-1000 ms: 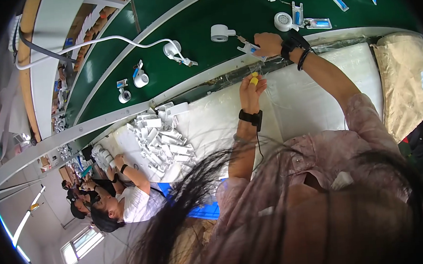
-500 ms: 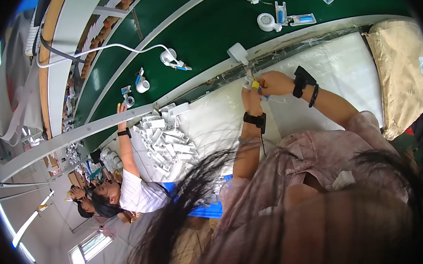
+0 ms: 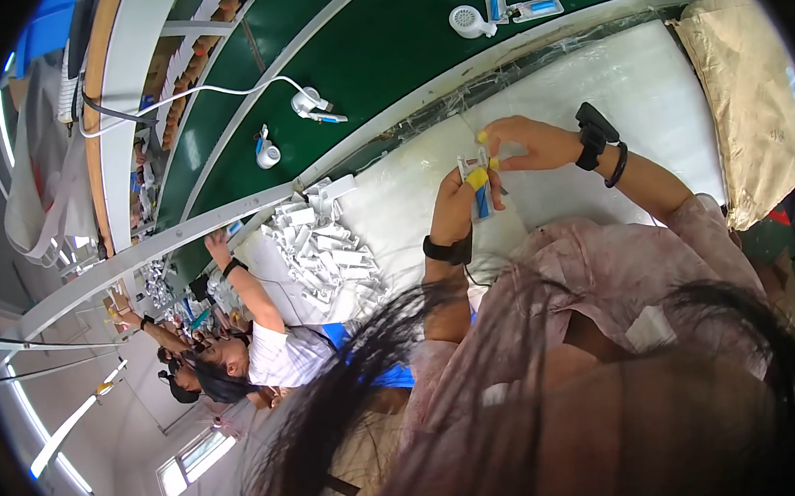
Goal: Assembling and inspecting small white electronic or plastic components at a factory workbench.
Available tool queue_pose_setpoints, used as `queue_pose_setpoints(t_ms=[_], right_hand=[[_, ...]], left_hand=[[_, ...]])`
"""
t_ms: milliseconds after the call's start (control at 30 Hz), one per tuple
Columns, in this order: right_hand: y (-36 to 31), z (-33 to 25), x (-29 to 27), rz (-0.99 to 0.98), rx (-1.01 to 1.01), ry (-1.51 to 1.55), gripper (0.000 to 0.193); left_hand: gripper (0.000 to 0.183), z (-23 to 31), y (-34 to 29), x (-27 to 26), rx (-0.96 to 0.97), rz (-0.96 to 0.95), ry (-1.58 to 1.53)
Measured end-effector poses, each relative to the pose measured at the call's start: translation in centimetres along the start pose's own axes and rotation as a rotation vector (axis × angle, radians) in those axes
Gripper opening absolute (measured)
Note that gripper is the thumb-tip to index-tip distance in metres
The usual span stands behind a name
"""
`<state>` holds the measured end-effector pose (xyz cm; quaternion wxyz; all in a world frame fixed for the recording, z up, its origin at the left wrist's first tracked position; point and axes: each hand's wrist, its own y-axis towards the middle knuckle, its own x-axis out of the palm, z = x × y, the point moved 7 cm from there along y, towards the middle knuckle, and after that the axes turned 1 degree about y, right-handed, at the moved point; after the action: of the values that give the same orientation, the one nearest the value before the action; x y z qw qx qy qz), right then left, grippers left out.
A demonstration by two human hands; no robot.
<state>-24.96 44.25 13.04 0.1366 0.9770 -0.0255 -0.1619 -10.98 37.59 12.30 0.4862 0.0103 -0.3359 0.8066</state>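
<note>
Left hand (image 3: pixel 451 209): grip around white casing with blue insert (image 3: pixel 482 204), above bench (image 3: pixel 402 181), presumably steadied for right hand (image 3: pixel 534 143) just beside, thumb and finger narrowly parted. White parts pile (image 3: pixel 332 257): left, apparently within reach.

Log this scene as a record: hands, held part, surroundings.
left hand: holds white casing
right hand: beside casing's upper end; contact unclear
casing contents: blue insert
fingertips: yellow covers on both hands
green surface: white fans, spaced out
left of hands: pile of white parts
far right: brown bag
</note>
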Motion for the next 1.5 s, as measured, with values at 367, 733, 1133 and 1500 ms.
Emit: queue_pose_setpoints(t_ms=[367, 733, 1133, 1500], right_hand=[[-3.9, -1.3, 0.1, 0.386, 0.032, -0.073, 0.013], [-5.4, -5.5, -1.9, 0.586, -0.034, -0.215, 0.02], [-5.5, -6.5, -2.2, 0.596, -0.095, -0.209, 0.02], [-5.7, -6.2, -1.7, 0.615, -0.074, -0.205, 0.018]], left_hand=[[0.028, 0.4, -2.0, 1.4, -0.009, -0.074, -0.004], [0.025, 0.3, 0.0, 3.7, 0.14, 0.102, 0.086], [0.033, 1.1, -0.9, 6.2, 0.228, 0.06, 0.061], [0.041, 0.9, -1.4, 6.4, 0.347, 0.058, 0.182]])
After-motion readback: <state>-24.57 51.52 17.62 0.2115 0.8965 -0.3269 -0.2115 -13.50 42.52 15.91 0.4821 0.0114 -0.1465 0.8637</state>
